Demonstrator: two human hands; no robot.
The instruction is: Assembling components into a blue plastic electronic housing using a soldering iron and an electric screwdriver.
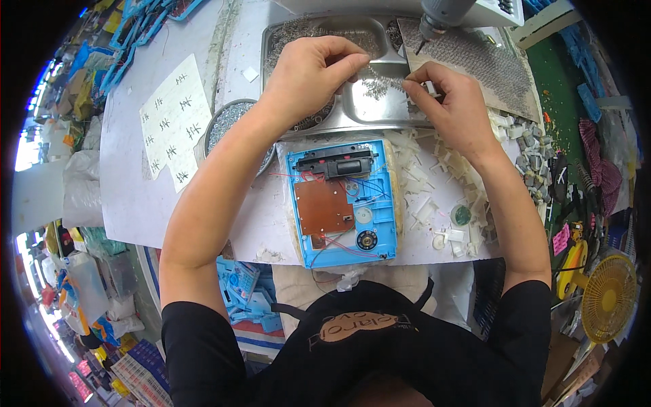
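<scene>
My left hand (308,74) is above a metal compartment tray (325,126), thumb and forefinger pinched together. Whatever lies between those fingertips is too small to make out. On the tray's right side, my right hand (453,102) is curled closed, and a small white plastic part (430,89) shows between its thumb and fingers. Small dark metal pieces (373,88), perhaps springs, lie in the tray's compartments. Nearer my body a blue plastic housing (388,224) lies open, with a brown circuit board (324,207), a black unit along its far end, a round speaker-like part and thin wires.
A round dish of small metal pieces (220,125) stands left of the tray, by a marked paper sheet (173,122). White plastic parts (424,210) and grey blocks (532,146) are strewn at right. A power driver (434,20) hangs over a board of small pieces (495,71).
</scene>
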